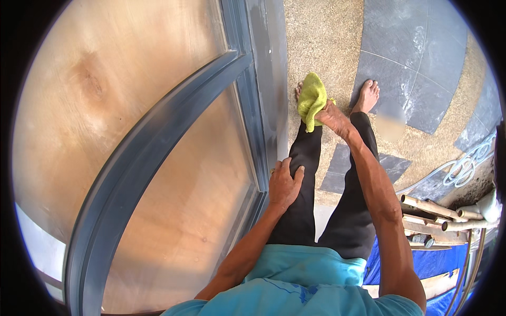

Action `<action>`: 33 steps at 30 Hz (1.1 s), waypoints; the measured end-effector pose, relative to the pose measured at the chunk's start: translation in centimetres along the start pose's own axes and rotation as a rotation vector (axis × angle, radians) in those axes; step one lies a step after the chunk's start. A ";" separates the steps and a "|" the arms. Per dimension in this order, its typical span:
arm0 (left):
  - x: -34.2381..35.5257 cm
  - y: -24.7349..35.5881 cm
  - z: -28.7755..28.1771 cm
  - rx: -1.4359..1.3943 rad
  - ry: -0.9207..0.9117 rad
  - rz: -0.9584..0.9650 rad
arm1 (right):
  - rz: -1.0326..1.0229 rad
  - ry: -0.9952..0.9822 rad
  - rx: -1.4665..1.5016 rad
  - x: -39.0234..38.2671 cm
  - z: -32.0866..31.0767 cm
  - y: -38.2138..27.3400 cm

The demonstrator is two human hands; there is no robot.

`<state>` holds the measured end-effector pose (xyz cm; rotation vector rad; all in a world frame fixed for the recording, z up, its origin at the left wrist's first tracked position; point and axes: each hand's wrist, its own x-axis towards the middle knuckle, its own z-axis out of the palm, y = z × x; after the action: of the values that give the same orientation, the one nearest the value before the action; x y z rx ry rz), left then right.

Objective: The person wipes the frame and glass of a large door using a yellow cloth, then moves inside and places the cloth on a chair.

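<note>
Probably handles light and limp as yellow-green cloth (312, 99), best gripped by bunched folds, as in right hand (333, 117), with left hand (285, 185) apart, resting on black trousers (296, 221).

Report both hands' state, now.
Left hand: open, resting on the black-clad left leg.
Right hand: closed, holding a yellow-green cloth.

Wide fisheye view from the head, steeply downward
</note>
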<state>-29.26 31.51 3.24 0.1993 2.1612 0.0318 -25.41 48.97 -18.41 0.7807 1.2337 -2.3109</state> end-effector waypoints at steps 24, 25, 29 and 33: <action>7.5 21.0 0.3 0.450 -0.469 0.666 | -0.124 0.401 0.419 2.4 -17.5 -8.6; 8.3 21.3 0.3 0.522 -0.528 0.687 | -0.111 0.408 0.572 4.2 -17.4 -9.2; 9.5 19.8 1.1 0.844 -0.738 0.798 | -0.261 0.394 0.628 11.6 -16.1 -10.1; 10.8 18.1 3.8 0.899 -0.829 0.888 | -0.159 0.477 0.547 17.6 -12.0 -12.0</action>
<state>-29.74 50.85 -5.97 1.3935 1.0016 -0.4404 -42.43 63.87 -27.66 1.5402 0.8447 -2.7318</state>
